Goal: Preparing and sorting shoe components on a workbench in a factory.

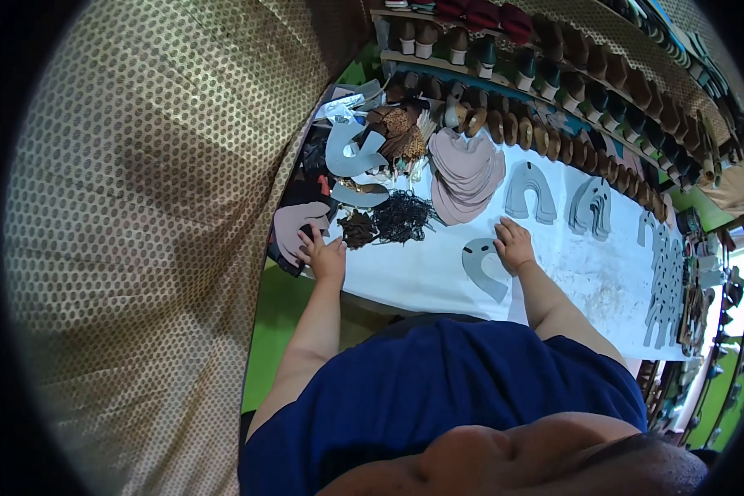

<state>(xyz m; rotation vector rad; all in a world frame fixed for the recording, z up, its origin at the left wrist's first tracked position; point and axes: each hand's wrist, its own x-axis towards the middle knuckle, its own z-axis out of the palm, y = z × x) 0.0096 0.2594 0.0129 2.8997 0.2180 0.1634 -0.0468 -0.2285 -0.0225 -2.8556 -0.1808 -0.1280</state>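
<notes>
My left hand [326,259] reaches the table's left end, its fingers apart over the edge of pale pink cut pieces [289,227]. A small dark patch shows by its fingertips. On the white table, my right hand [517,246] rests with fingers apart, at the upper right edge of a grey horseshoe-shaped piece [477,266] with dark slots. Whether its fingertips press on that piece is hard to make out. Right beside my left hand lie a brown heap of strips [358,229] and a black tangle of thin straps [403,217].
A fanned stack of pink pieces [465,178] lies mid-table. Grey horseshoe stacks [529,194] and smaller grey pieces [665,273] spread to the right. Light blue-grey curved pieces [351,153] lie at the far left. Shelves of shoes [525,70] line the back; a patterned curtain [157,207] hangs left.
</notes>
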